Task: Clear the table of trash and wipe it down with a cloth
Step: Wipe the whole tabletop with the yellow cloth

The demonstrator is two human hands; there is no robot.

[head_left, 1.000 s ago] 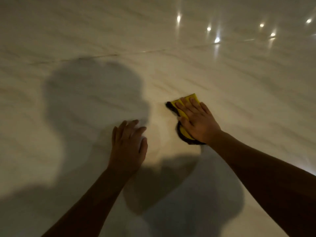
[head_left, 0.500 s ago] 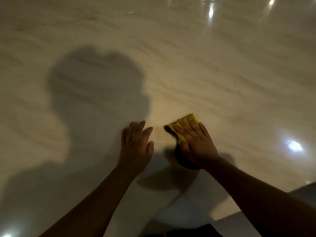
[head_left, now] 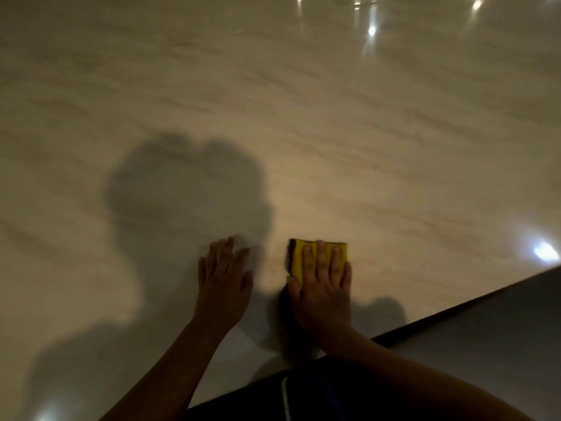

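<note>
A folded yellow cloth (head_left: 299, 253) with a dark underside lies flat on the glossy cream marble table (head_left: 334, 132). My right hand (head_left: 323, 287) presses down on it, palm flat, fingers spread over the yellow top; the cloth's near part is hidden under the palm. My left hand (head_left: 224, 278) rests flat on the bare table just left of the cloth, fingers apart, holding nothing. No trash shows on the visible part of the table.
The table's near edge (head_left: 455, 308) runs diagonally across the lower right, with grey floor (head_left: 501, 344) beyond it. My dark clothing (head_left: 303, 396) shows at the bottom. Ceiling light reflections (head_left: 372, 31) and my shadow lie on the surface.
Both hands have drawn back toward the table's near edge, the cloth sliding with my right hand. The right hand has turned so its fingers point straight ahead. The table edge has come into view.
</note>
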